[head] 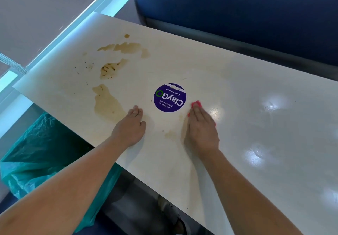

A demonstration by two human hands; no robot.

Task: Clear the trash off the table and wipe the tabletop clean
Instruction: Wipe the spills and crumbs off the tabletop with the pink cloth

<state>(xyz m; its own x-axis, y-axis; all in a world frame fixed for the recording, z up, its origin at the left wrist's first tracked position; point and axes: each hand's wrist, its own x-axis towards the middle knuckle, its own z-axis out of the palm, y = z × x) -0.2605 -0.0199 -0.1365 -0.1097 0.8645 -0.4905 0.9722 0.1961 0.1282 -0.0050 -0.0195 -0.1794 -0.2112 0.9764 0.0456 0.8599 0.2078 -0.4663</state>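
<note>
Near the front edge of the bench, the fingers of the right hand are laid out straight and close together, pressed flat on a pink cloth. Nothing is gripped. The cloth is almost wholly covered and is seen only as a rim past the fingertips and as thin slivers at both sides of the hand.

Beside it, toward the left end, the left hand is spread flat on the bare bench top, its fingers extended and its thumb set out to the side; nothing is held by it. Both forearms are stretched in across the front edge.

Between the two sets of fingertips, and just beyond them, a purple round sticker is fixed near the middle of the bench; the cloth is just beside its right rim. A small pale brown mark is seen between the two hands.

Toward the left end, larger brown stains are spread over the top: one just beside the left hand, another further in with dark specks around it, and a third near the back edge. The right half of the bench is glossy, with lamp reflections on it.

Below the front edge at the left, a teal plastic bag is seen. A blue seat back is placed behind the back edge, and a shoe is visible under the bench.
</note>
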